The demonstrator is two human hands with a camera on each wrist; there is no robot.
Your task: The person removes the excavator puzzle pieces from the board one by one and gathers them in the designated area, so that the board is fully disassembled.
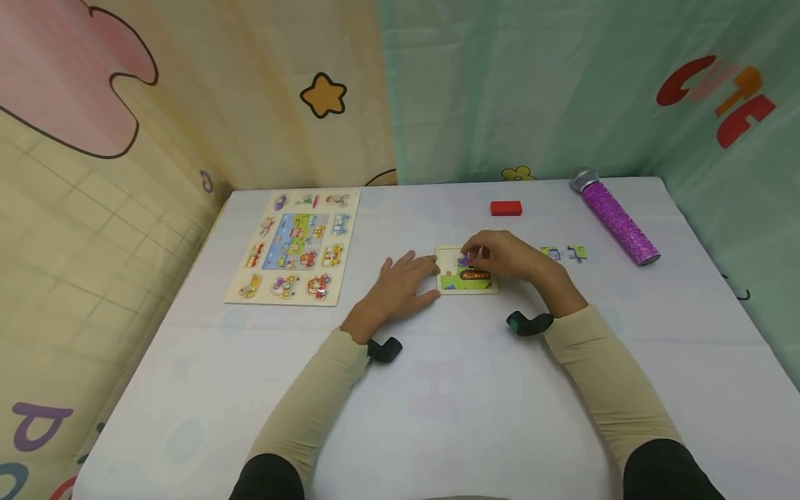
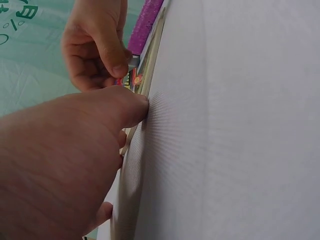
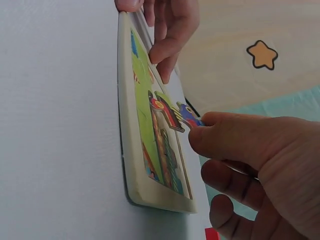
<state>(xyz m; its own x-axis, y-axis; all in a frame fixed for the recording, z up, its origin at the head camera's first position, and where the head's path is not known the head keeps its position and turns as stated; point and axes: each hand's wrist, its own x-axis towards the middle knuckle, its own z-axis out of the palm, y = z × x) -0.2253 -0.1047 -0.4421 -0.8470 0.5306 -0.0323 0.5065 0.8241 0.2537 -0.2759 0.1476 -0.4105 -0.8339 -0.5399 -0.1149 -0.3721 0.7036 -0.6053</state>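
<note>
On the white table (image 1: 431, 417), a glittery purple cylindrical microphone (image 1: 619, 220) lay at two o'clock, a red rectangular block (image 1: 505, 208) at one, a cream rectangular picture-puzzle board (image 1: 303, 280) at ten.

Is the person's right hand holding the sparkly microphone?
No, the right hand pinches a puzzle piece, and the microphone lies apart on the table.
</note>
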